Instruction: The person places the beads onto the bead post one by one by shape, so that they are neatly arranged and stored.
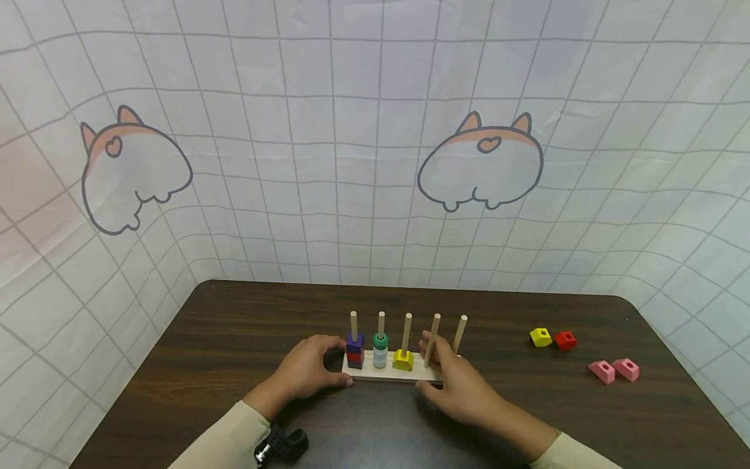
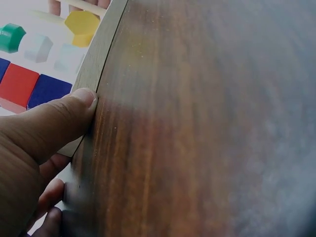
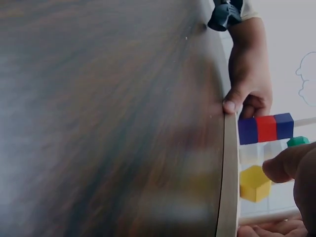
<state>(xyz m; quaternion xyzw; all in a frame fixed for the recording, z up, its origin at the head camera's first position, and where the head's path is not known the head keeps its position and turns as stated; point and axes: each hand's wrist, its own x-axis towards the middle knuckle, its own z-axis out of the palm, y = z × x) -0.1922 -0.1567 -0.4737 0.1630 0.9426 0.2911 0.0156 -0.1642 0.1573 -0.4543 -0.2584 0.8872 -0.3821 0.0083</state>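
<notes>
A pale wooden peg board point(image 1: 373, 374) with several upright pegs stands between both hands. From left to right, its pegs carry a stack of blue and red blocks point(image 1: 355, 352), a green piece point(image 1: 380, 341) over white ones, and a yellow block point(image 1: 403, 360). The other pegs are bare. My left hand point(image 1: 306, 368) grips the left end, its thumb point(image 2: 81, 106) on the front edge and its fingers round the corner. At the right end is my right hand point(image 1: 459, 384), fingers loosely bent behind the fourth peg point(image 1: 432, 340), thumb held off the front edge.
On the dark wooden table point(image 1: 246, 319), loose blocks lie to the right: a yellow one point(image 1: 541, 337), a red one point(image 1: 565, 340) and two pink ones point(image 1: 626, 369). A white gridded cloth point(image 1: 351, 195) hangs behind the table. A black device point(image 1: 285, 444) is on the left wrist.
</notes>
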